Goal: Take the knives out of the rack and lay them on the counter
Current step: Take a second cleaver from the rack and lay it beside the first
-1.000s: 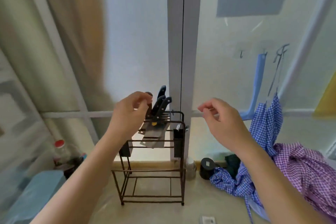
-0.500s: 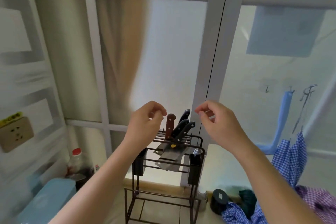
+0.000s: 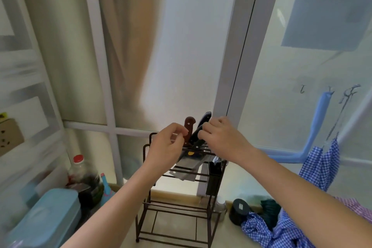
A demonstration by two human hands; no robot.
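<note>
A dark metal knife rack (image 3: 147, 148) stands on the beige counter (image 3: 223, 233) against the frosted window. Three handles stick up from its top: a brown-handled knife (image 3: 189, 127) and two black-handled knives (image 3: 206, 118). Wide steel blades (image 3: 187, 169) hang under the top bars. My left hand (image 3: 167, 147) hovers just left of the brown handle, fingers loosely curled and holding nothing. My right hand (image 3: 221, 139) reaches in from the right, its fingertips wrapped on the lower black handle, whose top they hide.
A red-capped bottle (image 3: 80, 169) and a light blue box (image 3: 50, 217) sit left of the rack. A black utensil holder (image 3: 214, 177) hangs on the rack's right side. A small black jar (image 3: 239, 209) and checked cloths (image 3: 281, 231) lie to the right.
The view has tilted and moved closer to the rack. My right hand has moved left onto the black handles. My left hand stays beside the brown handle.
</note>
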